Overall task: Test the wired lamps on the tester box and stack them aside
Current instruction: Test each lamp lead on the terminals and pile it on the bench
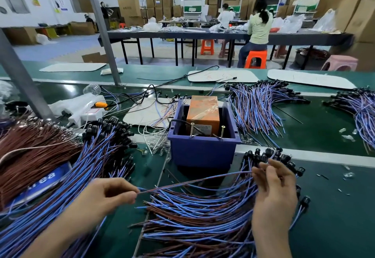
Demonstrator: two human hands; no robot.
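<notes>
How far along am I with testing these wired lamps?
Bundles beyond the tester box look finished. In hand: one lamp lead, left hand pinching its wire ends, right hand holding the socket end, not yet touching the box's screws. The heap at left probably remains.

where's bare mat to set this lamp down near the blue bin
Bare green mat lies right of the near wire pile, beyond the right hand. A narrow strip sits between the left bundle and the blue bin. Around the left hand and the held wired lamp it is crowded.
</notes>
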